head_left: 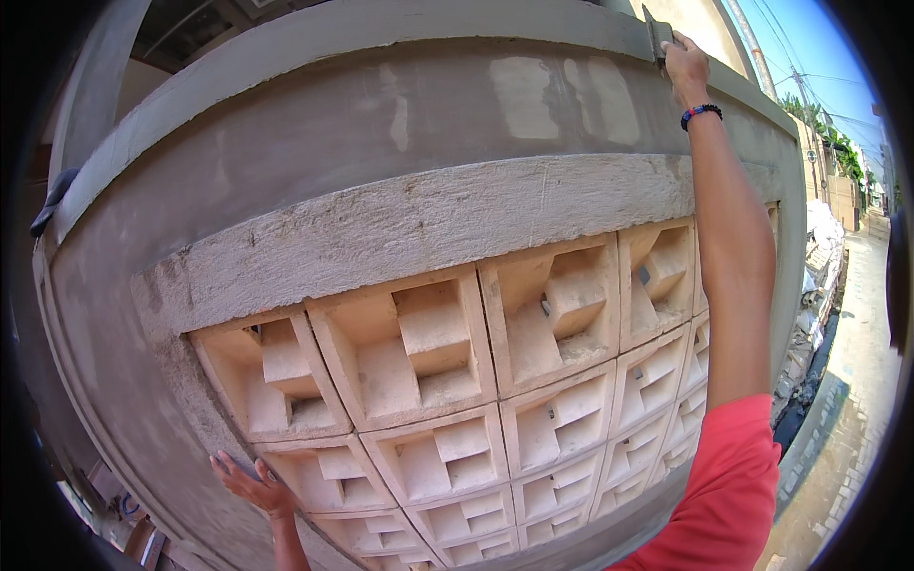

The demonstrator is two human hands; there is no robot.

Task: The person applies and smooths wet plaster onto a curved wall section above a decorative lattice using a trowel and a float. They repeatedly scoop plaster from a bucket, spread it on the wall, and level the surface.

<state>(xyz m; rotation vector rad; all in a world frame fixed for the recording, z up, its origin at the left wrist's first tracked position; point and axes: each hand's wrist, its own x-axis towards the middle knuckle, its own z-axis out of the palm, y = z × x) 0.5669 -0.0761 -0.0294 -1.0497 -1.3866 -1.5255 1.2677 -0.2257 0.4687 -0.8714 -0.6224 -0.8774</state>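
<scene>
High at the upper right, my right hand (pixel 687 68) is closed round a small plastering trowel (pixel 657 36). The trowel's thin dark blade stands against the raised grey band (pixel 428 24) along the wall's top. Part of the handle is hidden by my fingers. Low on the left, my left hand (pixel 253 487) is open, fingers spread, beside the edge of the pale ventilation blocks (pixel 419 352); whether it touches the wall I cannot tell. Between my hands runs the smooth plastered wall (pixel 314 124), with lighter damp-looking patches (pixel 524 95). Below this lies a rough cement strip (pixel 428 209).
A dark rounded object (pixel 54 202) sits on the wall's top at the far left. To the right, a paved lane (pixel 847 381) runs past a heap of white sacks (pixel 817 257). Utility poles (pixel 752 48) and wires rise behind.
</scene>
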